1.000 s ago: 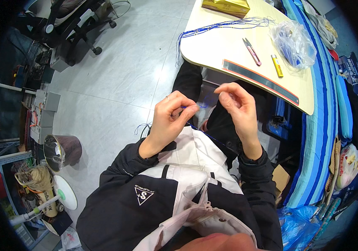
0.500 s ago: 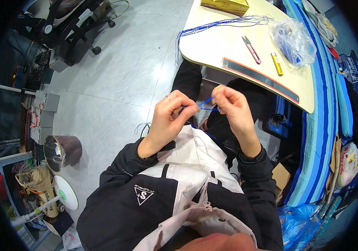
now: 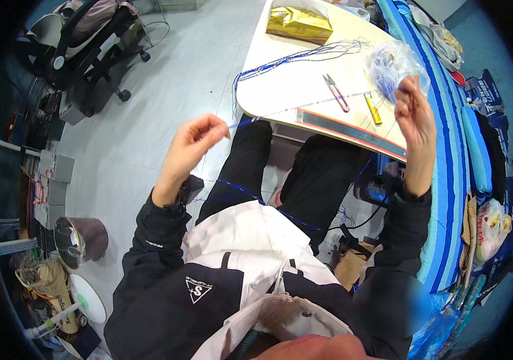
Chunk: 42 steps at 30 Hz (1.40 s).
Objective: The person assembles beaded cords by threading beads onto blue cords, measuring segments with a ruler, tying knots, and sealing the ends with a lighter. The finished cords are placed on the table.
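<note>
From where I sit, the hardest thing to follow is the blue cord (image 3: 241, 123): it is crisp beside the left hand (image 3: 193, 144), then smears into a pale, speckled streak over the table (image 3: 286, 90). My left thumb and forefinger are pinched on its near end, so the cord lies at those fingertips and runs off to their right. My right hand (image 3: 417, 120), well apart from the left and farther forward, has its fingertips drawn together; the streak points straight at them, and I take the cord to be held there, though the last stretch is too faint to be sure.

The streak passes in front of the snips (image 3: 336, 94) and by the top of the yellow lighter (image 3: 373, 111). The right hand covers part of the clear plastic bag (image 3: 388, 60), and the ruler's (image 3: 349, 131) far end meets my right wrist in this view. Lower down, a blue strand (image 3: 238, 187) crosses the black trousers (image 3: 244, 153); I cannot trace whether it joins the cord. A dark, bluish blur blots out part of my right sleeve (image 3: 397, 246).
</note>
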Tool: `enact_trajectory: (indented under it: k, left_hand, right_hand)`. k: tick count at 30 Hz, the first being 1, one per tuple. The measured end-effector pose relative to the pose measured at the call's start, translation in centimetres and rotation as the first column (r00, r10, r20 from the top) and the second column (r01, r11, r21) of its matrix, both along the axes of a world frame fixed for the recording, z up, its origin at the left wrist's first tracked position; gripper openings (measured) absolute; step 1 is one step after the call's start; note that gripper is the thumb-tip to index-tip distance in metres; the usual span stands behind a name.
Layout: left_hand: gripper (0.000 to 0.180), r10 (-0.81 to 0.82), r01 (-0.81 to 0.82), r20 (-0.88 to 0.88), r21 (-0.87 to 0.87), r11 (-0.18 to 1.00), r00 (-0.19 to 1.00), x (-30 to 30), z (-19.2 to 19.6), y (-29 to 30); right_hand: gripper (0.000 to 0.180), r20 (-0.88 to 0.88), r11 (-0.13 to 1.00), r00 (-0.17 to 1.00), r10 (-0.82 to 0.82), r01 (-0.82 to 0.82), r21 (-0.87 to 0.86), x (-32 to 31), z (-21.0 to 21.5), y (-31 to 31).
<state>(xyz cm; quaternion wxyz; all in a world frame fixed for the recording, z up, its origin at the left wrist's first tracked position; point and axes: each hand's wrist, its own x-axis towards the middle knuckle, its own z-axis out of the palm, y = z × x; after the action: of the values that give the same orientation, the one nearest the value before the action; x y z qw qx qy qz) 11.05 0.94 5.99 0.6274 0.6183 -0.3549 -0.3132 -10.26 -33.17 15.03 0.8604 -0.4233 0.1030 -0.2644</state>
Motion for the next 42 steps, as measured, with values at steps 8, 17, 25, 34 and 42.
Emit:
enact_trajectory:
  k: [8,17,25,34,42]
  left_hand:
    - [0.017,0.184,-0.175,0.223,-0.06,0.983,0.957,6.3,-0.7,-7.9]
    - [0.013,0.347,-0.416,0.646,-0.051,0.908,0.679,7.4,-2.9,-12.7]
    - [0.011,0.341,-0.472,0.744,-0.038,0.881,0.575,6.4,-3.2,-13.7]
    - [0.013,0.451,-0.325,0.564,-0.314,0.892,0.692,3.8,-0.1,-12.2]
    - [0.036,-0.232,0.23,0.058,-0.493,0.839,0.971,-5.7,3.2,-13.3]
  right_hand:
    - [0.013,-0.31,0.809,0.776,-0.549,0.401,-0.43,7.9,0.9,-12.6]
    - [0.01,-0.36,0.657,0.556,-0.749,0.695,-0.293,15.9,-1.9,-18.8]
    - [0.025,-0.436,0.759,0.63,-0.643,0.444,-0.477,15.4,-2.8,-20.5]
    - [0.042,-0.423,0.984,0.906,0.012,-0.086,-0.156,9.2,5.1,-10.1]
    - [0.048,-0.468,0.876,0.786,0.404,-0.48,-0.051,6.7,4.2,6.8]
